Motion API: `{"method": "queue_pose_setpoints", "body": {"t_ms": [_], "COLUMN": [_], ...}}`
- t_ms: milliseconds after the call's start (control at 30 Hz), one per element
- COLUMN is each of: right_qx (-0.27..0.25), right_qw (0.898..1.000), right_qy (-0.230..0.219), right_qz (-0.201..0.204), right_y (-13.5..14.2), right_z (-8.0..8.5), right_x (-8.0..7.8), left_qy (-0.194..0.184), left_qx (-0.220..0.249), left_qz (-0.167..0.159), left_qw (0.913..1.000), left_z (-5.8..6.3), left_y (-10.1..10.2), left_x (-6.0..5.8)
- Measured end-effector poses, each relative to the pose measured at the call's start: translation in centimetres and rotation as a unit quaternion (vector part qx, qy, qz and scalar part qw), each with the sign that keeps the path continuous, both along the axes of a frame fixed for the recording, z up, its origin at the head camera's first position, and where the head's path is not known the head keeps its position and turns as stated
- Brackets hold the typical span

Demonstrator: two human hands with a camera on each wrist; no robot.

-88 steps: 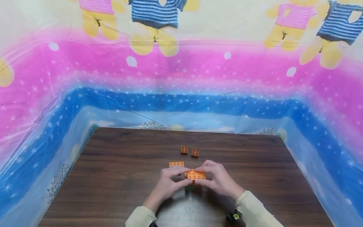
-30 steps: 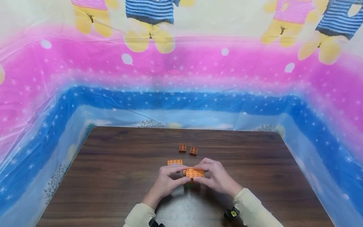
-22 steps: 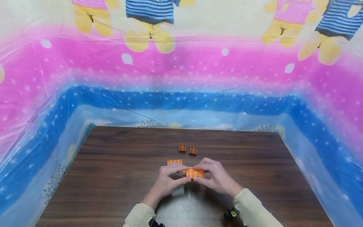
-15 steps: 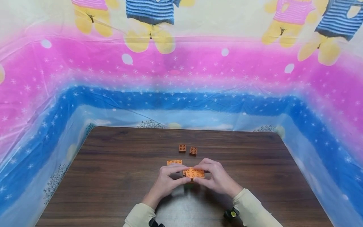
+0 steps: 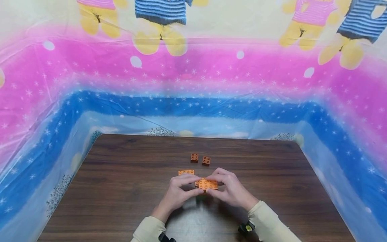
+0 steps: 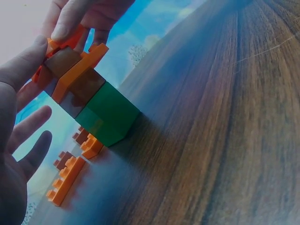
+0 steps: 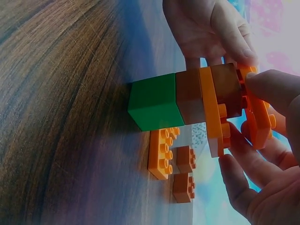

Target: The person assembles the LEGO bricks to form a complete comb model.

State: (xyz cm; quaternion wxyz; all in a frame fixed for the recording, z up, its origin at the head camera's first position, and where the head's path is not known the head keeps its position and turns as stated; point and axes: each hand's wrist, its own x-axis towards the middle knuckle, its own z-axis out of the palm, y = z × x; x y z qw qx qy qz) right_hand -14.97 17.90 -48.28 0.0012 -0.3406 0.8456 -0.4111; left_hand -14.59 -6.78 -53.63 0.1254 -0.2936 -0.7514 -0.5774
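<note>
A small tower of toy building bricks stands on the table. Its base is a green block, with a brown brick, a thin orange brick and another brown brick above. At the very top is a flat orange brick, which my left hand and right hand pinch from either side between thumb and fingers. In the right wrist view this top brick looks slightly tilted, and brown studs show beneath it. From the head view the lower tower is mostly hidden.
Beyond the left hand lies a loose orange brick, partly covered by the fingers. Another orange brick sits behind the tower. Farther back are two small brown bricks. Printed cloth borders the wooden table.
The head view has shifted a little since the oldest frame. Both hands keep the same hold on the top orange brick, with no clear movement.
</note>
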Motion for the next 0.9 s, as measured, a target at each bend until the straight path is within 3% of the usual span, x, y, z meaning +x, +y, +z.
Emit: {"method": "queue_pose_setpoints", "body": {"t_ms": [600,900], "right_qx": [0.009,0.002], "right_qw": [1.000,1.000], "right_qy": [-0.015,0.001], "right_qz": [-0.003,-0.002], "right_y": [0.01,0.06], "right_z": [0.17,-0.33], "right_x": [0.00,-0.14], "left_qy": [0.007,0.028], "left_qx": [-0.013,0.002], "left_qz": [0.002,-0.005], "left_qw": [0.9999,0.9996], "left_z": [0.10,-0.32], "left_y": [0.02,0.10], "left_x": [0.01,-0.07]}}
